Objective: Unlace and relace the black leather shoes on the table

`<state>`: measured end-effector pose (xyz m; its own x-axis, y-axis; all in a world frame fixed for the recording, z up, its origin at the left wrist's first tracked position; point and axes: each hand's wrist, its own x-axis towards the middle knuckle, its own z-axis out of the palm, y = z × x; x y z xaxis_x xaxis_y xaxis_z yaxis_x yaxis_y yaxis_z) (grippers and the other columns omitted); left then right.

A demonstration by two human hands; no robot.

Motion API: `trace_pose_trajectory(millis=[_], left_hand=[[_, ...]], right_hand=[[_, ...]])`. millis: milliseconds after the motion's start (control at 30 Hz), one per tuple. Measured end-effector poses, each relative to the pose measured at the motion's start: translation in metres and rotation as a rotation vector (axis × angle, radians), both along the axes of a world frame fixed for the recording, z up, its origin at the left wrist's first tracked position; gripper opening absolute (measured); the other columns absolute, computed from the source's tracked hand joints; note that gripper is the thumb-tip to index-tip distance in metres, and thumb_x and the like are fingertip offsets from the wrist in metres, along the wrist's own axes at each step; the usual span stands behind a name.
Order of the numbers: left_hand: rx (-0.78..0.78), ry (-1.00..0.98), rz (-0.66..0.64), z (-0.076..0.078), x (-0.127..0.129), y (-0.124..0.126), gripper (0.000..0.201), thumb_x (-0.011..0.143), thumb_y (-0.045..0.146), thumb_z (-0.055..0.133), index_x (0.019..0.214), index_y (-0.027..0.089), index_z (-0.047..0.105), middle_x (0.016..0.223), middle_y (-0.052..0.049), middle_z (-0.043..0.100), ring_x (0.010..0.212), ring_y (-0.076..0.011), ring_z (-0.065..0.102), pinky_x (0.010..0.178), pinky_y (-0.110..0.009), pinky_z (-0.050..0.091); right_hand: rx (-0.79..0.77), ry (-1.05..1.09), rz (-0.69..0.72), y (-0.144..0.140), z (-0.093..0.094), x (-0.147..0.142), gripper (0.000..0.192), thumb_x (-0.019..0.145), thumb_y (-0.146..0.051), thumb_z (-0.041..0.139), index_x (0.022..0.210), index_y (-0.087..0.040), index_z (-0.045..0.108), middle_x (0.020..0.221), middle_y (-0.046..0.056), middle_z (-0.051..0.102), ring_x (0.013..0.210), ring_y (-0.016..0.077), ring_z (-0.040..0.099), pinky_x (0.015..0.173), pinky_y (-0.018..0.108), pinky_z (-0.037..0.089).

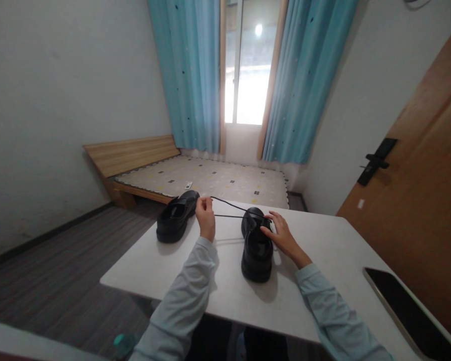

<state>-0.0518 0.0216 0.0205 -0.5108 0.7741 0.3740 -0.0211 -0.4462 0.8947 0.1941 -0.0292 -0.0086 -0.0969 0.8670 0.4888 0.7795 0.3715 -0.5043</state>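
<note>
Two black shoes stand on a white table (315,301). The nearer black shoe (257,258) sits at the middle, heel toward me. From its front part a black shoelace (231,203) stretches left in two strands. My left hand (206,215) is closed in a pinch on the lace, raised a little above the table. Against the right side of this shoe rests my right hand (280,231), fingers partly spread by the lace holes; whether it grips anything is hard to see. The other black shoe (176,218) stands left of my left hand, near the table's left edge.
A phone (406,306) lies at the table's right edge. Beyond the table is a bed (210,173) with a small white object (188,185) on it. A brown door (417,165) stands to the right. A green-capped bottle (124,343) is low at the left.
</note>
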Motion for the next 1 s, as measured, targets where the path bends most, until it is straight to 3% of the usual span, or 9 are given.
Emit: trace_pose_trajectory(millis=[200,300,400,533,700,833,1000], left_hand=[[0.072,-0.004,0.334,0.003,-0.009,-0.001,0.022,0.086,0.037,0.048,0.079,0.017,0.050,0.074,0.001,0.053,0.069,-0.0105,0.050,0.067,-0.021,0.041],[0.102,0.077,0.405,0.008,-0.009,-0.008,0.023,0.087,0.038,0.047,0.083,0.017,0.055,0.077,-0.001,0.056,0.073,-0.0126,0.053,0.071,-0.022,0.041],[0.121,0.258,0.307,0.010,-0.002,-0.016,0.024,0.088,0.038,0.048,0.094,0.018,0.061,0.084,-0.003,0.059,0.077,-0.0145,0.054,0.073,-0.023,0.041],[0.113,0.574,0.059,0.004,0.013,-0.018,0.030,0.088,0.031,0.047,0.114,0.022,0.059,0.083,-0.004,0.059,0.078,-0.0162,0.054,0.077,-0.027,0.043],[0.102,1.055,-0.196,-0.012,0.025,-0.016,0.030,0.082,0.022,0.056,0.110,0.025,0.064,0.091,-0.007,0.057,0.090,-0.0215,0.052,0.084,-0.034,0.042],[0.039,1.211,-0.246,-0.019,0.029,-0.017,0.024,0.080,0.022,0.059,0.102,0.025,0.067,0.094,-0.008,0.056,0.091,-0.0223,0.051,0.083,-0.035,0.042],[0.011,1.197,-0.243,-0.018,0.033,-0.018,0.013,0.081,0.021,0.058,0.092,0.022,0.065,0.091,-0.006,0.056,0.090,-0.0211,0.052,0.082,-0.034,0.042]], right_hand=[[0.013,0.004,0.006,0.000,0.000,0.001,0.044,0.079,-0.053,0.050,0.111,-0.022,0.055,0.128,0.013,0.049,0.122,0.0305,0.042,0.101,0.053,0.033],[0.006,0.005,0.001,0.000,0.000,0.001,0.046,0.079,-0.053,0.049,0.111,-0.021,0.054,0.128,0.014,0.048,0.122,0.0301,0.042,0.102,0.053,0.032],[0.014,0.012,0.004,0.001,-0.001,0.000,0.046,0.079,-0.054,0.050,0.111,-0.021,0.054,0.128,0.013,0.049,0.122,0.0297,0.042,0.102,0.052,0.032],[0.009,0.021,0.005,0.002,-0.001,-0.001,0.046,0.079,-0.054,0.049,0.112,-0.022,0.054,0.129,0.013,0.048,0.123,0.0294,0.042,0.103,0.052,0.032],[0.004,0.024,0.008,0.002,-0.001,-0.003,0.048,0.079,-0.054,0.049,0.112,-0.020,0.054,0.129,0.014,0.049,0.123,0.0297,0.042,0.102,0.052,0.032],[0.010,0.021,0.013,0.003,-0.001,-0.003,0.046,0.079,-0.053,0.050,0.112,-0.022,0.054,0.127,0.013,0.050,0.122,0.0297,0.043,0.101,0.051,0.033],[0.010,0.019,0.019,0.002,0.000,-0.003,0.046,0.079,-0.053,0.049,0.112,-0.021,0.054,0.127,0.013,0.050,0.122,0.0294,0.043,0.102,0.051,0.033]])
